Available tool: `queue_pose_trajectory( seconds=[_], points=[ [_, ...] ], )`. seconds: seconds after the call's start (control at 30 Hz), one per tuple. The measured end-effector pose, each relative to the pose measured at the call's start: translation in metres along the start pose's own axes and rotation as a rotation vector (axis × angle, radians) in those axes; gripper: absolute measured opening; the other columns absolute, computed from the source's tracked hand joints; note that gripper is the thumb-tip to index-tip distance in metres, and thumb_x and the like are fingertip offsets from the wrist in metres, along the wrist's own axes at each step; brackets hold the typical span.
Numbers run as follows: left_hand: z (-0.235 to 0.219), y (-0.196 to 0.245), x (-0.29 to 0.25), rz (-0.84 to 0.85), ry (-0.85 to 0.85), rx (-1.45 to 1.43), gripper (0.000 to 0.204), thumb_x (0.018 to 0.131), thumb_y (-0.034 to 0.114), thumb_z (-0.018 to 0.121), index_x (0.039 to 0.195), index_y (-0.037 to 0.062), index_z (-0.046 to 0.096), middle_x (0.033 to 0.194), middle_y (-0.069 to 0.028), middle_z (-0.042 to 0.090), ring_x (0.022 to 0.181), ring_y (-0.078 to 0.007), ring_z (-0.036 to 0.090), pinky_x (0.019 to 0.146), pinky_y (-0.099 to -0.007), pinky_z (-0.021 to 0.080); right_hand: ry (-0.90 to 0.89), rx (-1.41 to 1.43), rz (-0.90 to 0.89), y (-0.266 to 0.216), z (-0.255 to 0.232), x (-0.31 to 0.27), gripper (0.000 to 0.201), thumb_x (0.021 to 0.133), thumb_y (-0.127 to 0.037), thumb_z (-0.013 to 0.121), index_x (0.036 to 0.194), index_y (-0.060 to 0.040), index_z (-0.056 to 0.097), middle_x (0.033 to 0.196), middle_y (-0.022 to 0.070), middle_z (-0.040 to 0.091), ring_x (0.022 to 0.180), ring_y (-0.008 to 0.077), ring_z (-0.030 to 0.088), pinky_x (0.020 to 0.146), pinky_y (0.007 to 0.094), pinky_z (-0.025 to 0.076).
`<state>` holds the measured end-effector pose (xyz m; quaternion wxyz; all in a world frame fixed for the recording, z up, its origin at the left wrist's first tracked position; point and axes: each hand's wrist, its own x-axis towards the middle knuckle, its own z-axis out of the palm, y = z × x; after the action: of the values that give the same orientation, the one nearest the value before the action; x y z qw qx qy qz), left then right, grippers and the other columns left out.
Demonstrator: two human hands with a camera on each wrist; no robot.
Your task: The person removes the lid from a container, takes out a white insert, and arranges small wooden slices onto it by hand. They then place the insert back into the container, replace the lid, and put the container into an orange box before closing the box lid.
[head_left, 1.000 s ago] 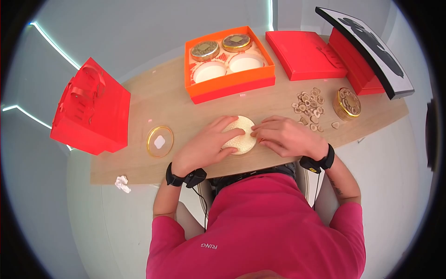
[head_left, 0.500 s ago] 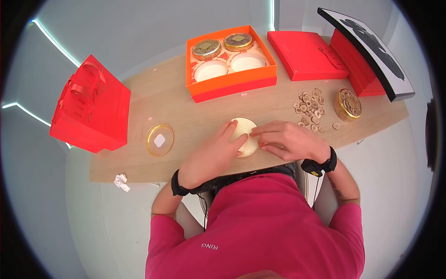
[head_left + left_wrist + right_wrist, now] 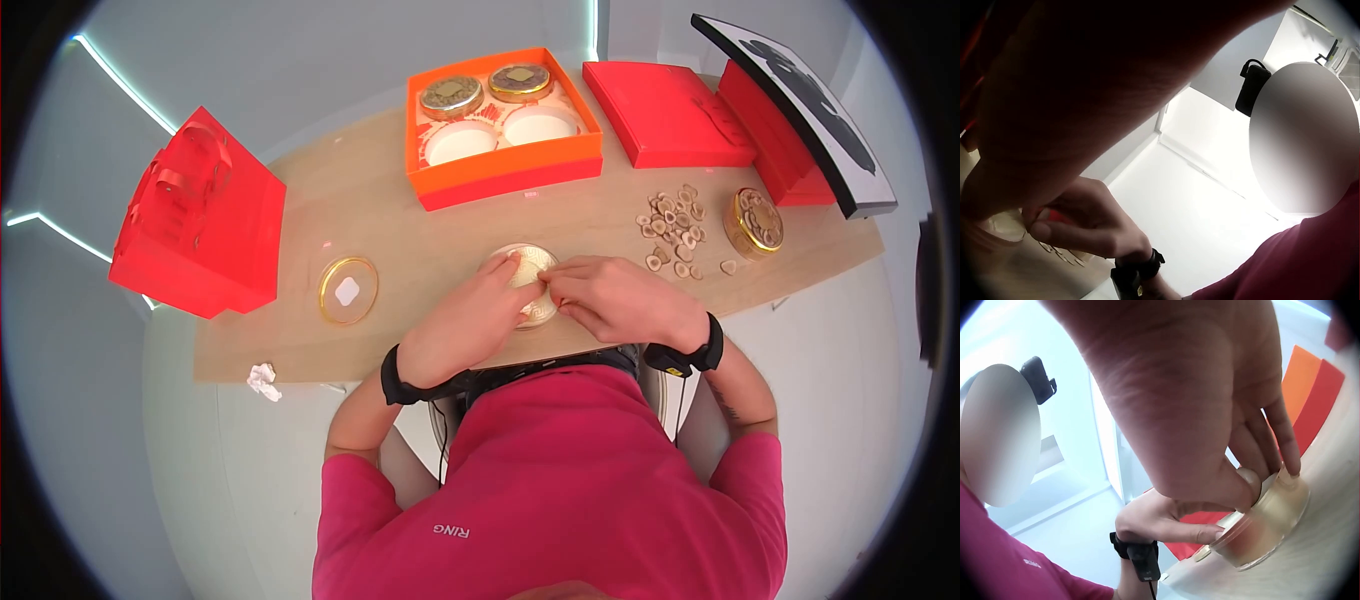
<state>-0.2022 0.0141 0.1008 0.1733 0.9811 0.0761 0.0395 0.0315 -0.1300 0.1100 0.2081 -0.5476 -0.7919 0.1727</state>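
A round, clear-walled container (image 3: 541, 311) with a cream-gold patterned top sits near the front table edge; its wall (image 3: 1272, 520) shows in the right wrist view. From the left, the left hand (image 3: 464, 325) lies over it, fingers bent on the top and thumb at the near rim. On the other side the right hand (image 3: 632, 302) has its fingertips bunched at the right rim, thumb against the edge. Both hands' fingertips nearly meet. Whether the right fingertips pinch some thin piece at the rim is hidden.
Left stand a red bag (image 3: 210, 220), a gold-rimmed lid (image 3: 349, 291) and crumpled white paper (image 3: 263, 381). Behind is an orange box (image 3: 505, 171) with two tins. Rightward lie thin slices (image 3: 676, 225), a filled jar (image 3: 755, 222), a red lid (image 3: 668, 115) and a tilted picture panel (image 3: 800, 90).
The left hand and wrist have shifted right, its fingers less spread over the top. The right fingertips stay at the rim. The head view has tilted slightly.
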Motion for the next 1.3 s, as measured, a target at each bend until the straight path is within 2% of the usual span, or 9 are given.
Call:
queue_pose_trajectory(
  seconds=[0.1,0.23,0.33,0.63,0.73,0.9,1.0,1.1,1.3],
  points=[
    [-0.016,0.008,0.001,-0.086,-0.048,-0.056,0.047,0.103,0.012,0.076,0.149,0.0129,0.072,0.166,-0.0278,0.054,0.153,-0.0488,0.053,0.123,-0.0536,0.051,0.015,0.053,0.042,-0.003,-0.009,-0.004,0.027,0.102,-0.009,0.073,0.127,0.0013,0.071,0.137,0.0237,0.075,0.122,0.0453,0.073,0.104,0.0524,0.059],
    [-0.019,0.011,-0.004,-0.073,0.000,-0.010,0.049,0.103,0.013,0.076,0.151,0.0154,0.073,0.166,-0.0252,0.055,0.152,-0.0456,0.054,0.124,-0.0519,0.050,0.165,0.064,0.079,0.005,-0.010,-0.017,0.034,0.103,-0.011,0.073,0.136,-0.0019,0.073,0.130,0.0204,0.079,0.116,0.0420,0.076,0.101,0.0498,0.060],
    [-0.018,0.013,-0.005,-0.047,0.060,0.062,0.047,0.105,0.016,0.074,0.151,0.0178,0.074,0.166,-0.0231,0.056,0.152,-0.0434,0.054,0.124,-0.0516,0.049,0.177,0.051,0.204,-0.002,-0.024,-0.019,0.037,0.104,-0.012,0.074,0.140,-0.0048,0.074,0.120,0.0164,0.081,0.110,0.0393,0.078,0.097,0.0480,0.061],
    [-0.005,0.018,0.008,-0.027,0.065,0.184,0.043,0.105,0.021,0.075,0.147,0.0228,0.076,0.160,-0.0157,0.060,0.144,-0.0390,0.058,0.118,-0.0519,0.050,0.261,0.023,0.179,0.009,-0.021,-0.025,0.033,0.104,-0.013,0.075,0.136,-0.0059,0.076,0.112,0.0141,0.081,0.105,0.0375,0.079,0.095,0.0468,0.062],
    [-0.002,0.019,0.009,-0.018,0.091,0.198,0.041,0.102,0.022,0.076,0.143,0.0235,0.078,0.156,-0.0141,0.062,0.141,-0.0376,0.060,0.115,-0.0508,0.052,0.320,0.038,0.162,0.005,-0.025,-0.023,0.021,0.104,-0.018,0.073,0.123,-0.0082,0.077,0.113,0.0160,0.082,0.102,0.0420,0.078,0.089,0.0502,0.062],
    [0.001,0.021,0.015,-0.015,0.070,0.249,0.038,0.098,0.022,0.079,0.136,0.0244,0.082,0.152,-0.0132,0.063,0.136,-0.0355,0.062,0.111,-0.0493,0.055,0.313,0.049,0.151,0.004,-0.026,-0.024,0.028,0.104,-0.014,0.075,0.131,-0.0059,0.076,0.113,0.0152,0.081,0.105,0.0392,0.078,0.093,0.0481,0.062],
    [0.005,0.020,0.019,0.020,0.060,0.290,0.034,0.099,0.023,0.079,0.133,0.0215,0.083,0.148,-0.0170,0.063,0.135,-0.0353,0.061,0.095,-0.0495,0.060,0.306,0.043,0.146,0.005,-0.028,-0.024,0.030,0.105,-0.013,0.075,0.134,-0.0050,0.077,0.113,0.0147,0.081,0.105,0.0379,0.079,0.094,0.0472,0.062],
    [-0.001,0.024,0.020,-0.054,0.011,0.266,0.040,0.098,0.022,0.080,0.137,0.0250,0.081,0.153,-0.0136,0.063,0.136,-0.0358,0.062,0.111,-0.0493,0.055,0.322,0.033,0.129,0.000,-0.032,-0.024,0.026,0.105,-0.013,0.075,0.129,-0.0042,0.077,0.115,0.0144,0.081,0.107,0.0380,0.078,0.095,0.0474,0.061],
    [-0.007,0.017,0.008,-0.014,0.102,0.190,0.041,0.101,0.023,0.078,0.141,0.0256,0.081,0.155,-0.0154,0.065,0.140,-0.0369,0.061,0.113,-0.0497,0.053,0.373,0.034,0.138,0.002,-0.038,-0.026,0.016,0.104,-0.012,0.077,0.117,-0.0030,0.077,0.113,0.0117,0.079,0.102,0.0348,0.077,0.088,0.0441,0.062]
  ],
)
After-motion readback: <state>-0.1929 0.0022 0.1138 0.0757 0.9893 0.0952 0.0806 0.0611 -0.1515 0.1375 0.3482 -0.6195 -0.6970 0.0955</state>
